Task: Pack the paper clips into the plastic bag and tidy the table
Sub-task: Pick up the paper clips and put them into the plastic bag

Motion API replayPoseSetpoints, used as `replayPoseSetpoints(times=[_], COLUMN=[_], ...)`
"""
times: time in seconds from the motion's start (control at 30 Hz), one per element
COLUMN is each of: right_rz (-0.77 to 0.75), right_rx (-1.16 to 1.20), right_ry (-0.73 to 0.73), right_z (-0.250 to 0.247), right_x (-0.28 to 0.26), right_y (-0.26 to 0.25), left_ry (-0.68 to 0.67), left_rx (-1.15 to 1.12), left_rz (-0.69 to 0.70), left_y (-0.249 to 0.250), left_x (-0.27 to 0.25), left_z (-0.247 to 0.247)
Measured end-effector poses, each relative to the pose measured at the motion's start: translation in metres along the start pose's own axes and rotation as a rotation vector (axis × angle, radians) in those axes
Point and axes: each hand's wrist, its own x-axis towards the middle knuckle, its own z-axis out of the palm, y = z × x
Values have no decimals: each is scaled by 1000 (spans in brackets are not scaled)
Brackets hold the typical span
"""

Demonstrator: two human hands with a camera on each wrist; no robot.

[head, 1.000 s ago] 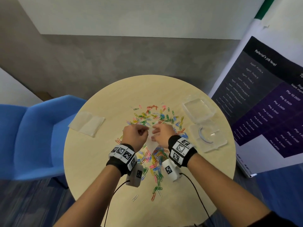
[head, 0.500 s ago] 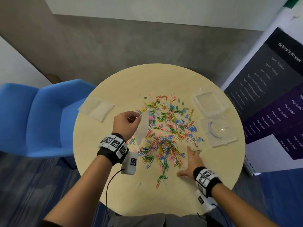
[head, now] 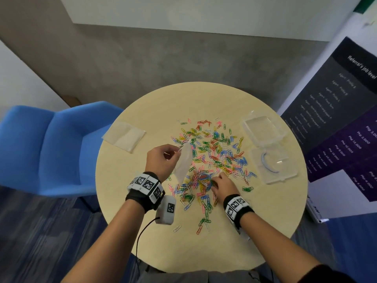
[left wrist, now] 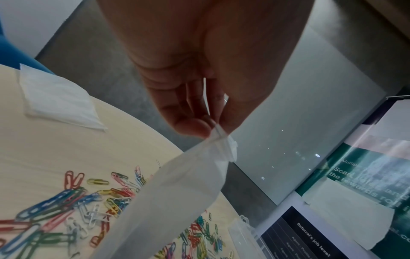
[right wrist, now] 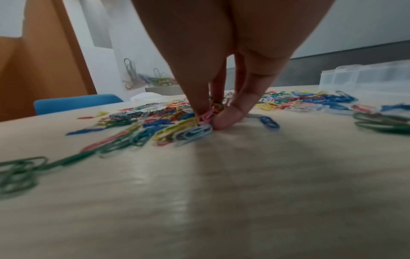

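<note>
Gathering step: the left hand [head: 162, 158] pinches the plastic bag [head: 184, 163] by its top edge above mid-table; the right hand [head: 223, 183] pinches paper clips [head: 214, 152] (still mostly scattered mid-table). Next: carry this pinch into the bag's mouth.

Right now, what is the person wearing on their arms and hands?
The hands are bare, with no gloves. Each wrist has a black wristband covered with white tiles printed with black square patterns: one on the left wrist, one on the right wrist. A small white box with the same kind of pattern hangs under the left wrist, and a thin black cable runs back from it. A dark sleeve shows on the right arm.
</note>
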Motion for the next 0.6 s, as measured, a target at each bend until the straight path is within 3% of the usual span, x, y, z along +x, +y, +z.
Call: replayPoseSetpoints(times=[0.13,0.2,0.27,0.33,0.43,0.6], right_rz=[8,91,221,335,351,149], right_rx=[0,126,371,804,1426,1690], right_ry=[-2,3,23,17,-57,-191], right_z=[-14,-25,-38,-55,-91,-136], right_x=[6,7,7,5,2,5], right_y=[6,12,19,22,8,-34], left_ry=[-17,-27,-35,-43,-59,-84], left_rx=[-18,-14,-19,-29,-43,-26], left_rz=[-1,-1,2,0,0,16], left_y=[3,4,7,9,10,17], left_x=[1,3,5,6,8,12], left_z=[5,7,10,13,19,33])
